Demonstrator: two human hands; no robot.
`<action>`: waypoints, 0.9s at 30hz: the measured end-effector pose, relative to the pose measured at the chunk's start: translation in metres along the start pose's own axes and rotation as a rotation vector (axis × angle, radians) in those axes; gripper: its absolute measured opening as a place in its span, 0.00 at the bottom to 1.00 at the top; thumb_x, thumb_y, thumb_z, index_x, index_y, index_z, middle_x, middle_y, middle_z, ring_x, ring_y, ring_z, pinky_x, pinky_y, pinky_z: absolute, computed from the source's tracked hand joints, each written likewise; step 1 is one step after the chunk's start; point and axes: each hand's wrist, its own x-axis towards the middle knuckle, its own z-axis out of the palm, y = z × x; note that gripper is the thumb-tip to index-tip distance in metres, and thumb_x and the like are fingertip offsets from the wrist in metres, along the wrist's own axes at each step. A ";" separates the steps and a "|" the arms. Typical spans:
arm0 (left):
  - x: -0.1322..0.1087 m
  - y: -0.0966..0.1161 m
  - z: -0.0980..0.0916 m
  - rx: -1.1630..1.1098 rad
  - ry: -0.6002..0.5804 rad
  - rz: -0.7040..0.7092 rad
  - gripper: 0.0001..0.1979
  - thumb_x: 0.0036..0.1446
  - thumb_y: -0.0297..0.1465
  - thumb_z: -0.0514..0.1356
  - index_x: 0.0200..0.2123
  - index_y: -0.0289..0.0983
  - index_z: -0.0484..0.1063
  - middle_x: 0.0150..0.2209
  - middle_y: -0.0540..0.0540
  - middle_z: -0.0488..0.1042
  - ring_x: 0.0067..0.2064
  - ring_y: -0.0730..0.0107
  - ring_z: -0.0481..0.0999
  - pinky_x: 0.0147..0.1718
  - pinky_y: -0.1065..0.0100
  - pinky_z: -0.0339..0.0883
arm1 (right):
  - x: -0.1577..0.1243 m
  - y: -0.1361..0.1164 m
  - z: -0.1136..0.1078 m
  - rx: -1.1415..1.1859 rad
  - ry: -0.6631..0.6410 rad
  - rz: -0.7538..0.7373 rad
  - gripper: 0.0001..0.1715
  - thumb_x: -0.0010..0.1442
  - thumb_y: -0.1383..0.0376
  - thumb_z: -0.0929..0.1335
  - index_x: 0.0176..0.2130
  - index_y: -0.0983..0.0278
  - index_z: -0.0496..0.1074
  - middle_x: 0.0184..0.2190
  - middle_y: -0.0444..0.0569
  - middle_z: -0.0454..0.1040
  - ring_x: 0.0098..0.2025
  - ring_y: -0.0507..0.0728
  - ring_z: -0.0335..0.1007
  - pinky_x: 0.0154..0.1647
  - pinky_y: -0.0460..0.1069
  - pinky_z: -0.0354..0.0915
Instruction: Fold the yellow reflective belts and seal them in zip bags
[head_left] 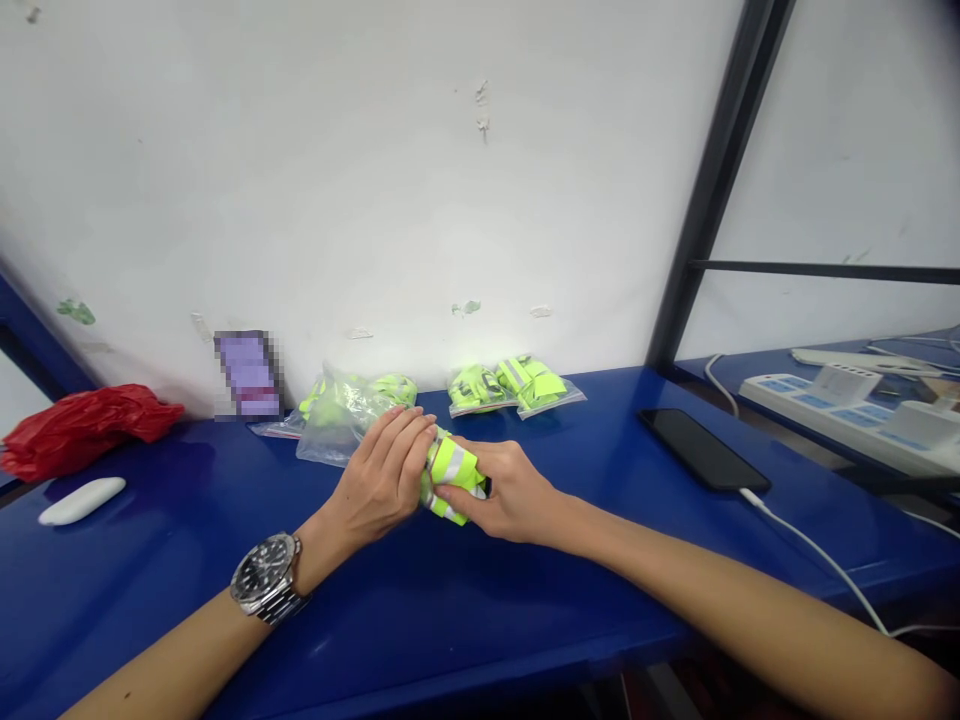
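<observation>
Left hand: clasping clear bag and yellow bundle
Right hand: pinching yellow bundle
Black phone: lying right of right hand

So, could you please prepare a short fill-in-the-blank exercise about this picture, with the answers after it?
The neon bundle is between the left hand and the ____.
A metal ____ with a black dial is on the left wrist.
A white plug is connected to the black ____.
The crumpled plastic at the far left is ____.

Missing words: right hand; watch; phone; red.
</observation>
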 end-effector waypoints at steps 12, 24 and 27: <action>-0.001 -0.005 -0.011 -0.124 -0.082 -0.022 0.31 0.57 0.29 0.59 0.60 0.23 0.53 0.55 0.26 0.67 0.63 0.44 0.60 0.59 0.44 0.61 | 0.000 0.013 0.006 -0.168 0.139 -0.027 0.27 0.59 0.59 0.69 0.55 0.66 0.68 0.53 0.61 0.72 0.54 0.64 0.71 0.50 0.55 0.70; 0.009 0.005 -0.024 -0.370 -0.411 -0.397 0.10 0.65 0.28 0.47 0.30 0.37 0.60 0.30 0.45 0.66 0.34 0.63 0.65 0.35 0.60 0.64 | -0.007 0.034 0.003 -0.454 0.035 -0.179 0.27 0.58 0.67 0.66 0.56 0.71 0.66 0.56 0.68 0.67 0.51 0.65 0.73 0.46 0.57 0.71; 0.009 0.004 -0.026 -0.503 -0.511 -0.512 0.10 0.66 0.31 0.46 0.31 0.38 0.60 0.31 0.46 0.66 0.34 0.65 0.66 0.34 0.62 0.64 | -0.009 0.033 0.005 -0.416 -0.023 -0.127 0.27 0.57 0.67 0.66 0.56 0.71 0.66 0.56 0.67 0.67 0.49 0.65 0.73 0.46 0.57 0.71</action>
